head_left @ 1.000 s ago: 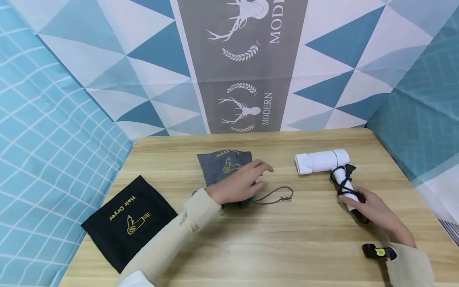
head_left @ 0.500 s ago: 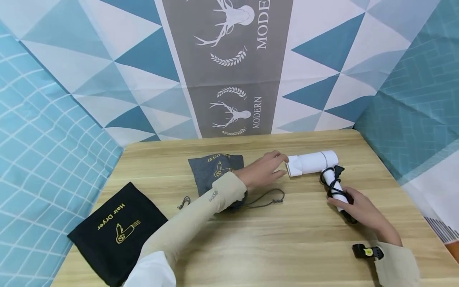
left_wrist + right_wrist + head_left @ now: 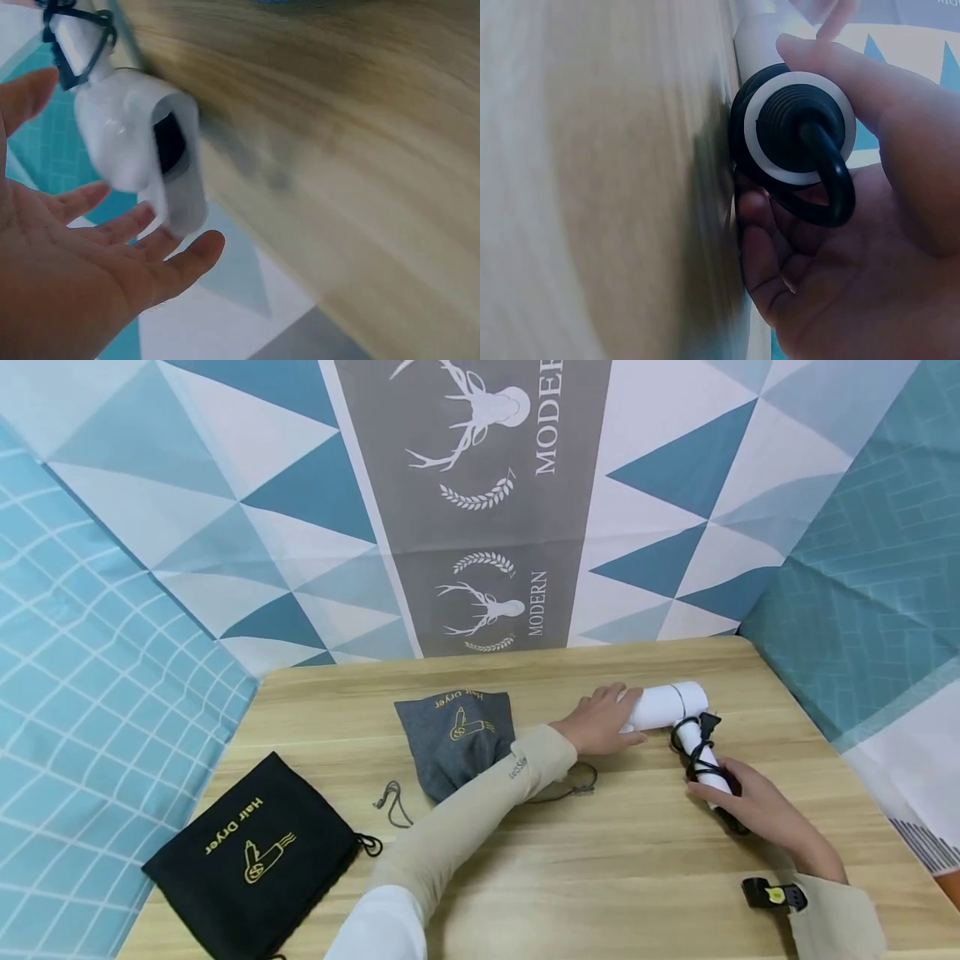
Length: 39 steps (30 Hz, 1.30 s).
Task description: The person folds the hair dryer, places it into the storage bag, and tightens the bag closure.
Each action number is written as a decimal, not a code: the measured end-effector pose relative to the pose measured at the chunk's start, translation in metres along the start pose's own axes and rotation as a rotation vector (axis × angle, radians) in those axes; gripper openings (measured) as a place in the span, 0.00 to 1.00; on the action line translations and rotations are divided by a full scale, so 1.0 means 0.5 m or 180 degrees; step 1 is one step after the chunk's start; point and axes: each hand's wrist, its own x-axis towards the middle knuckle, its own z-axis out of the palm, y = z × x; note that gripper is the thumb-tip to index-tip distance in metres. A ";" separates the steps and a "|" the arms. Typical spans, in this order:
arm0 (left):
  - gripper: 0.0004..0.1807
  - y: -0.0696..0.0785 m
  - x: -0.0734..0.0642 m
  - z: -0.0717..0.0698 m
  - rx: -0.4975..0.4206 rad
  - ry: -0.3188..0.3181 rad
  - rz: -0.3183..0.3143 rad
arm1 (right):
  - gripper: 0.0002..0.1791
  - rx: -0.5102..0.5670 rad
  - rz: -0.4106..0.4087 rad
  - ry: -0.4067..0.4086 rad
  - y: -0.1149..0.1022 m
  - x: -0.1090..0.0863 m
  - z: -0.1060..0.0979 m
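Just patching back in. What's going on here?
A person's right hand grips the handle of a white hair dryer, its black cord wound round the handle. The left hand is at the nozzle, fingers spread; I can't tell whether they touch. Left of the dryer lie a grey pouch and, farther left, a black one.

The head camera is looking forward and down over the table [image 3: 600, 877] and back cloth [image 3: 491, 539]; the left wrist camera is peering closely past the left hand [image 3: 82, 262] at the hair dryer [image 3: 124, 131], the right one, turned sideways, is facing its handle [image 3: 799, 127] nearer still, and all three are sharing the hair dryer
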 end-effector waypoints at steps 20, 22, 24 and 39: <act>0.42 0.036 0.038 0.055 0.0530 0.0432 -0.0312 | 0.36 -0.0158 0.0170 -0.0103 0.002 -0.010 -0.004; 0.41 0.036 0.035 0.056 0.0553 0.0425 -0.0314 | 0.37 -0.0150 0.0231 -0.0116 0.002 -0.011 0.002; 0.40 0.035 0.031 0.054 0.0554 0.0418 -0.0310 | 0.36 -0.0136 0.0293 -0.0140 0.000 -0.013 0.008; 0.40 0.026 0.029 0.038 0.0284 0.0234 -0.0333 | 0.39 -0.0058 0.0579 -0.0334 -0.015 -0.016 0.005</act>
